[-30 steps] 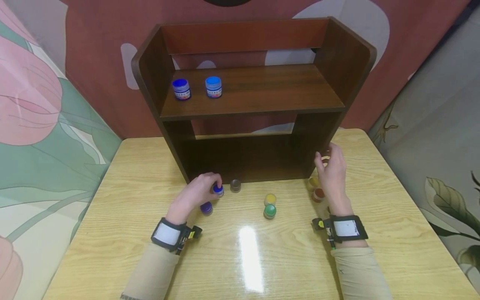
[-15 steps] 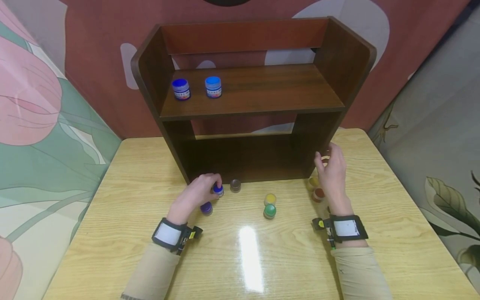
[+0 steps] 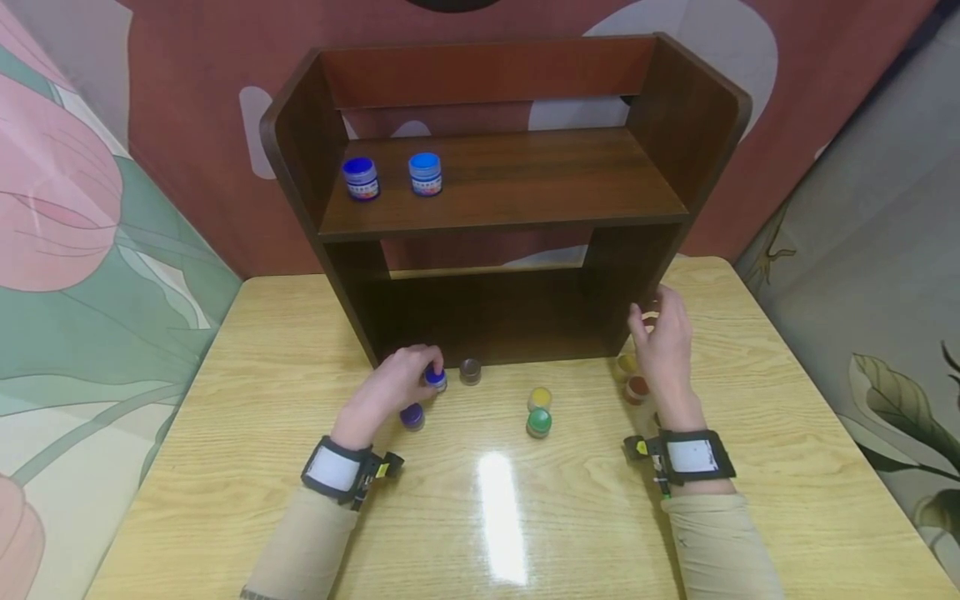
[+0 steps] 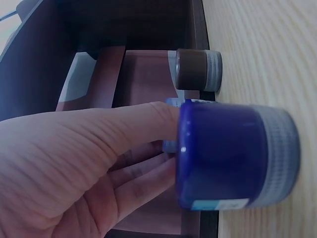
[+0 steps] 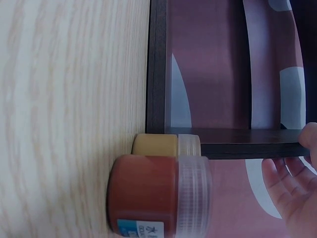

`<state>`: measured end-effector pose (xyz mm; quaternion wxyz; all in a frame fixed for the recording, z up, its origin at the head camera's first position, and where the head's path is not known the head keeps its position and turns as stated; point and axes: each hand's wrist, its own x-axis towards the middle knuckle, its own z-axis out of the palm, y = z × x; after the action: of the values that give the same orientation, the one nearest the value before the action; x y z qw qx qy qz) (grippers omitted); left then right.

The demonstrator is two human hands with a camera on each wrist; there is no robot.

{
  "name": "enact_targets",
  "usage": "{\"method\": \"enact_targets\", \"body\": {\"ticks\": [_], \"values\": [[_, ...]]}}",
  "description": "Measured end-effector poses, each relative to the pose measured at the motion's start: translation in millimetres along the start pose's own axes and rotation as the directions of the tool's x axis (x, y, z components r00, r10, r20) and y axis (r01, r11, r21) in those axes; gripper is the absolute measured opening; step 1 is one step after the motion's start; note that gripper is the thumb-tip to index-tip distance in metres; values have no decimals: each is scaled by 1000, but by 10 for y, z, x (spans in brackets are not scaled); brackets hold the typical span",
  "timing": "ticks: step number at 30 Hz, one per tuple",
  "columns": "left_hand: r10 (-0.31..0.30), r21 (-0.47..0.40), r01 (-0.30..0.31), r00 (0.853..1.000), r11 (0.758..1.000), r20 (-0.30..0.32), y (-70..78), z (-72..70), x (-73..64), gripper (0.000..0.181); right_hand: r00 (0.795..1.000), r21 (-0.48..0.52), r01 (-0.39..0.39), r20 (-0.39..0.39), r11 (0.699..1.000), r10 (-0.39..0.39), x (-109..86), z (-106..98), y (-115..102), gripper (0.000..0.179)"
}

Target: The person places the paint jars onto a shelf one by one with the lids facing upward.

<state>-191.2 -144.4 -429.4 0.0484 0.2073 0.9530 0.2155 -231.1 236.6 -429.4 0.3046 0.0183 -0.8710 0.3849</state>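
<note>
My left hand [image 3: 390, 385] pinches a small paint jar with a blue lid [image 3: 436, 379] on the table, by the shelf's front left corner. A purple jar [image 3: 412, 416] stands just below that hand; it hides most of the held jar in the left wrist view. Beside the fingers is a dark brown jar [image 3: 470, 371]. My right hand [image 3: 667, 346] grips the right side panel of the dark wooden shelf [image 3: 495, 325], its thumb at the panel's edge and its fingers on the outer side in the right wrist view.
On the upper board stand a dark blue jar [image 3: 362, 179] and a lighter blue jar [image 3: 426, 175]. Yellow [image 3: 540, 399] and green [image 3: 539, 422] jars sit mid-table. Ochre [image 5: 156, 145] and red-brown [image 5: 143, 193] jars stand by the right panel. Another is partly hidden behind the right wrist.
</note>
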Motion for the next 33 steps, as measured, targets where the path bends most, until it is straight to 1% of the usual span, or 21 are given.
{"method": "enact_targets", "body": {"ticks": [4,7,15,20,26,33], "values": [[15,-17,-16,999,1000,-29,-15,-25,-3,24,1000,7,3,-7,1000,-3,1,-4,-9,33],[19,-30,-20,999,999,-38,-9,-52,-8,24,1000,9,6,-11,1000,-6,3,-7,-10,32],[51,-70,-57,996,996,-77,6,-91,-22,25,1000,3,12,-8,1000,-11,10,-18,-10,33],[70,-69,-78,992,995,-107,7,-104,-37,26,1000,10,12,-5,1000,-11,4,-22,-9,32],[78,-50,-86,987,995,-140,-3,-108,-46,26,1000,6,-7,14,1000,7,-7,-21,-7,34],[69,-67,-81,984,994,-167,6,-125,-62,26,1000,5,0,11,1000,0,-6,-5,7,34]]}}
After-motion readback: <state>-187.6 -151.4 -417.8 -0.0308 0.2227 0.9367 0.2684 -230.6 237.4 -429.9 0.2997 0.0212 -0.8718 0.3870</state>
